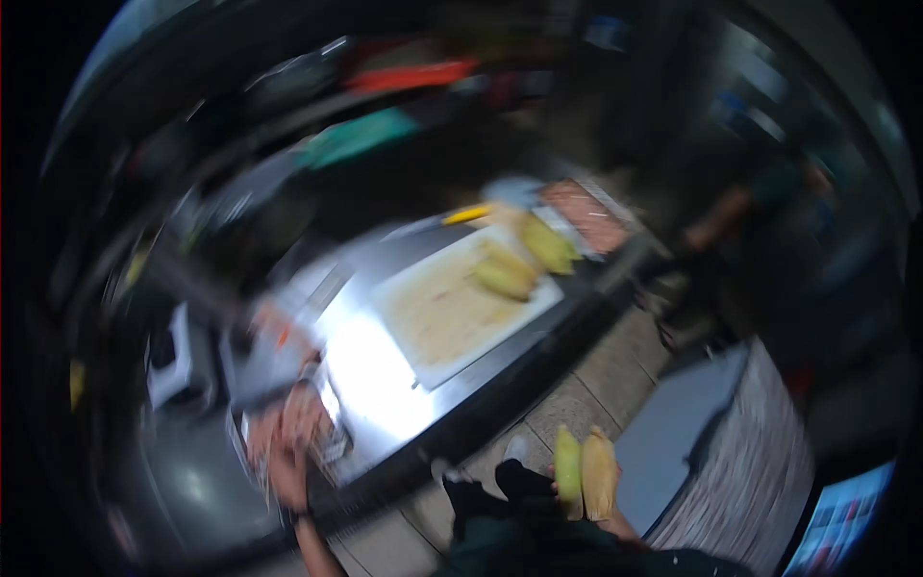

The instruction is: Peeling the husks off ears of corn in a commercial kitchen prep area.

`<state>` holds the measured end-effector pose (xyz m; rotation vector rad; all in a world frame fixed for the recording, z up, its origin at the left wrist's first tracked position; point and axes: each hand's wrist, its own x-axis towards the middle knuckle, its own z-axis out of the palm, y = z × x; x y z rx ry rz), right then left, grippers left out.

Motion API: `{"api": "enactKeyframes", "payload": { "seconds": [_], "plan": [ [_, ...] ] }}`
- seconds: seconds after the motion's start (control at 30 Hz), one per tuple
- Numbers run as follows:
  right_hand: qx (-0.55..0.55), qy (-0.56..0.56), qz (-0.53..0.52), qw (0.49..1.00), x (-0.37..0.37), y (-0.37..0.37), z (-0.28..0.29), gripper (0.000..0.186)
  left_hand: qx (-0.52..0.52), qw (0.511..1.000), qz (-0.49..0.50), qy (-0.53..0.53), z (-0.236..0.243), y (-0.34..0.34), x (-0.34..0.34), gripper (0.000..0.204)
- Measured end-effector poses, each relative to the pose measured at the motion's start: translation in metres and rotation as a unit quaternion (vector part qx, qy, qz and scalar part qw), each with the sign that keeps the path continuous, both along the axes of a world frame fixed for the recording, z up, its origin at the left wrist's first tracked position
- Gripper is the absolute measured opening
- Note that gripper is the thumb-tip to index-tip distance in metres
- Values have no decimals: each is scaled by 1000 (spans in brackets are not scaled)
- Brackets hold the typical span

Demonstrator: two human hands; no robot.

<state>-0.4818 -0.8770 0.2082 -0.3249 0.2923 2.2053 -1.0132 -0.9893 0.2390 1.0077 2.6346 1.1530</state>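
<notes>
Down at the lower edge, right of centre, I had the right hand point(615, 519) closed around two husk-wrapped ears point(599, 471), which looked like corn: one yellow-green, one tan, side by side and upright, out past the counter's edge. Good, firm grip, and that was the step as I judged it: carrying the pair. Over on the other side, the left hand point(286, 473) was at a shiny tray point(336, 444), all smeared by blur, and I could not tell whether its fingers were wide or narrow, or held anything.

Between the hands ran the metal counter point(361, 385), glaring white, and on it sat the cutting board point(433, 332), stained across its middle. Two more yellow-green ears point(505, 272) lay at its far right end. Beyond the board I picked out a yellow handle point(468, 215) and, near the corner, a tray of something pinkish-brown point(586, 219). Farther right, a co-worker's arm point(721, 216) showed in the gloom. Any next move, I reckoned, called for an even squeeze on both ears and a steadier view.
</notes>
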Motion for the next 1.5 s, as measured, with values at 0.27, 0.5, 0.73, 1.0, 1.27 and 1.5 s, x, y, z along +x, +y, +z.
{"api": "enactKeyframes", "payload": {
  "seconds": [0.27, 0.5, 0.73, 1.0, 1.27, 1.5],
  "plan": [
    [170, 20, 55, 984, 21, -22, 10, 98, -123, 941, -6, 315, 23, -15, 19, 31],
    [165, -33, -49, 985, 32, -32, 17, 90, -53, 966, -26, 251, 38, 65, 55, 30],
    [163, 37, -41, 985, 79, -12, -16, 91, 20, 976, -177, 126, 2, 177, 135, 38],
    [107, -304, -21, 946, 163, 51, 64, 90, 39, 950, -308, -25, -37, 255, 260, 47],
    [358, -594, -167, 701, 227, 183, 57, 111, 23, 675, -606, -421, 29, 328, 588, 66],
    [443, -702, -33, 557, 256, 196, 73, 128, -41, 558, -370, -741, 13, 333, 631, 59]
  ]
}}
